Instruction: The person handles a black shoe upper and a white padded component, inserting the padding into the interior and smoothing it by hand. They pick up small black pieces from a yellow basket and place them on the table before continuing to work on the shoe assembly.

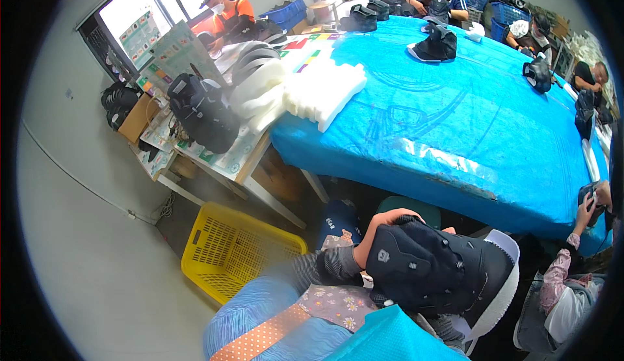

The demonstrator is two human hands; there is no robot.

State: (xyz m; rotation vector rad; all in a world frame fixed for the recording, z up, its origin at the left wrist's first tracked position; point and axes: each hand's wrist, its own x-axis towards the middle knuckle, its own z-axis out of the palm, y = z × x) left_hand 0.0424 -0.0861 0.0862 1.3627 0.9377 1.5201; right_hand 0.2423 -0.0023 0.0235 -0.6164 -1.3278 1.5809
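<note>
Left hand [377,234] curled around black padded shoe upper [435,270]; right hand hidden, grip unclear.

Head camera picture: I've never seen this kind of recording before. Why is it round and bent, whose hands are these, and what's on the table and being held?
The picture comes from a wide fisheye camera worn on a person's head, looking down, so straight edges curve near the rim. No machine is involved: the person works with bare hands. Their left hand grips the top of a black padded boot with a white sole, held on their lap. The right hand is hidden behind the boot. Ahead is a large table under a blue cover, with a stack of white foam pieces at its left end and more black boots farther along. A yellow basket sits on the floor to the left. Other people work around the table.
</note>
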